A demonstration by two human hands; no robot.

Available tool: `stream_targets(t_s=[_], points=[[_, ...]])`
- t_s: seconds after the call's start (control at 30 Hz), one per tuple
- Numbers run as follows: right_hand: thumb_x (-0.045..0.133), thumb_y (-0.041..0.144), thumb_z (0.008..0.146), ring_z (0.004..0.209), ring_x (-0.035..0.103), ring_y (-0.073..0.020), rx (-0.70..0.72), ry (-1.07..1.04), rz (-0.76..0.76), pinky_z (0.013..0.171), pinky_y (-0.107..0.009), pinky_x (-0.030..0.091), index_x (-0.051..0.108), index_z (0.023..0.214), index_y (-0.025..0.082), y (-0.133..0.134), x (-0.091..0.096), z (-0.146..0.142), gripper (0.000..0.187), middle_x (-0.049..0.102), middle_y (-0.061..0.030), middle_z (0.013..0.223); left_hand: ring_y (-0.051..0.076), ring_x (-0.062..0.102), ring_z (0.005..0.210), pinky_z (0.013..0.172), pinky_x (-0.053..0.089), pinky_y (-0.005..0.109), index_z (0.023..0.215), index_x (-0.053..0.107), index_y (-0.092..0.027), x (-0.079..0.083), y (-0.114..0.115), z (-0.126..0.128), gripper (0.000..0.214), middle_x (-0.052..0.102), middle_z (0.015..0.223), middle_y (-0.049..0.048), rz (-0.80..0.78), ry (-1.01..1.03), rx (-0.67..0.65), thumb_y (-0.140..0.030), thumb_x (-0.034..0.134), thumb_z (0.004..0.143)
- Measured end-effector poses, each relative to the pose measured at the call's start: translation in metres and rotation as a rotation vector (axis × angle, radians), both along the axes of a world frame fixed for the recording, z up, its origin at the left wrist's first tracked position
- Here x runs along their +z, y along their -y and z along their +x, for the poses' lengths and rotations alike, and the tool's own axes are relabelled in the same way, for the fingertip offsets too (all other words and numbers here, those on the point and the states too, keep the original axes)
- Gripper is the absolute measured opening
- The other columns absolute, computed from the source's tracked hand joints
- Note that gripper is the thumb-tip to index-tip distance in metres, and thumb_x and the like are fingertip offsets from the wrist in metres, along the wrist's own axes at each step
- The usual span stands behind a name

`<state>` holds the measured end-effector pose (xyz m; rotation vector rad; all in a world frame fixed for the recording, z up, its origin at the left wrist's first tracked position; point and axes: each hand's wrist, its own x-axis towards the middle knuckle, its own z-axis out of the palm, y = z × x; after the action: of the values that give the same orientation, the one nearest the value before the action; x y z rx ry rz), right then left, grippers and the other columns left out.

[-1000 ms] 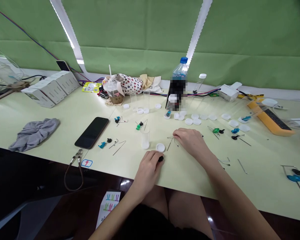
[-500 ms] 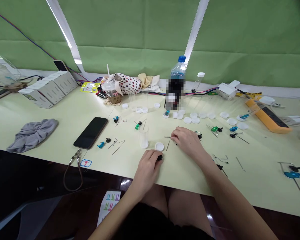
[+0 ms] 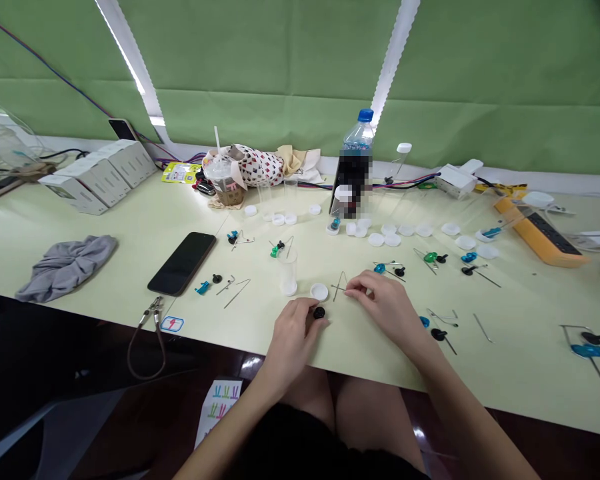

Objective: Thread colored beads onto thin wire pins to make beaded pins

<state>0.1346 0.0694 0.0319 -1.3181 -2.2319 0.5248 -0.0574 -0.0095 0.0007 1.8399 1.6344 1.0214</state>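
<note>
My left hand (image 3: 294,330) is near the table's front edge, with thumb and fingers closed around a small black round plastic piece (image 3: 319,313). Just beyond it lies a white round cap (image 3: 319,292), and a clear tube (image 3: 289,270) stands upright on its white end behind that. My right hand (image 3: 383,303) rests on the table to the right. Its thumb and forefinger pinch the end of a thin metal wire piece (image 3: 338,288), beside another bent wire. Blue and black plastic parts with wires (image 3: 390,269) lie behind the right hand.
Several white caps (image 3: 391,240) lie along the back, near a blue-capped bottle (image 3: 359,140). A black phone (image 3: 183,263), grey cloth (image 3: 67,267) and white boxes (image 3: 97,177) are at left. An orange power strip (image 3: 545,233) is at right. More wire parts (image 3: 440,327) are scattered about.
My right hand has moved slightly down and right, uncovering more of the bent wires and the blue part behind it. My left hand's fingers have shifted a little around the black piece.
</note>
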Motion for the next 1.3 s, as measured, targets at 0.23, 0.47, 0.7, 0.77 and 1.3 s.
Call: stream_targets(t_s=[0.23,0.47,0.7,0.77,1.3], points=[[0.055,0.033,0.092,0.066,0.06,-0.0166,-0.046,-0.243,-0.154,0.06,-0.029,0.046,0.064,0.081,0.024,0.047,-0.02,0.0,0.017,0.069,-0.0013,0.084,0.021,0.064,0.097,0.087,0.051,0.038,0.099,0.06,-0.023,0.002,-0.001,-0.001,0.014,0.068,0.1,0.0032,-0.001,0.06,-0.006,-0.014,0.059,0.088],[0.054,0.033,0.092,0.066,0.06,-0.0161,-0.052,-0.313,-0.159,0.06,-0.027,0.05,0.064,0.081,0.023,0.059,-0.029,-0.005,0.018,0.069,-0.0019,0.082,0.019,0.065,0.083,0.077,0.051,0.033,0.087,0.061,-0.022,0.008,-0.002,0.0,0.008,0.07,0.09,0.0005,-0.098,0.141,0.052,-0.018,0.067,0.082],[0.057,0.042,0.09,0.061,0.061,-0.0159,-0.147,-0.451,-0.242,0.049,-0.026,0.052,0.066,0.08,0.021,0.061,-0.032,-0.001,0.024,0.068,-0.0033,0.081,0.019,0.062,0.085,0.076,0.05,0.033,0.09,0.058,-0.021,0.004,-0.001,0.003,0.01,0.065,0.09,0.0018,-0.057,0.028,0.029,-0.022,0.066,0.085],[0.058,0.044,0.089,0.06,0.06,-0.0156,-0.179,-0.481,-0.243,0.047,-0.025,0.051,0.067,0.08,0.021,0.063,-0.032,0.0,0.026,0.067,-0.0038,0.08,0.02,0.062,0.085,0.076,0.051,0.033,0.099,0.056,-0.021,0.003,0.001,0.001,0.023,0.064,0.094,0.0027,-0.039,0.009,0.017,-0.027,0.071,0.082],[0.066,0.047,0.082,0.05,0.052,-0.0102,-0.373,-0.7,-0.215,0.042,-0.024,0.051,0.068,0.08,0.019,0.067,-0.029,0.004,0.029,0.062,-0.0023,0.077,0.032,0.053,0.1,0.075,0.048,0.039,0.086,0.066,-0.01,0.071,-0.102,0.05,0.027,0.059,0.098,0.0192,0.02,-0.821,-0.268,0.005,0.045,0.079]])
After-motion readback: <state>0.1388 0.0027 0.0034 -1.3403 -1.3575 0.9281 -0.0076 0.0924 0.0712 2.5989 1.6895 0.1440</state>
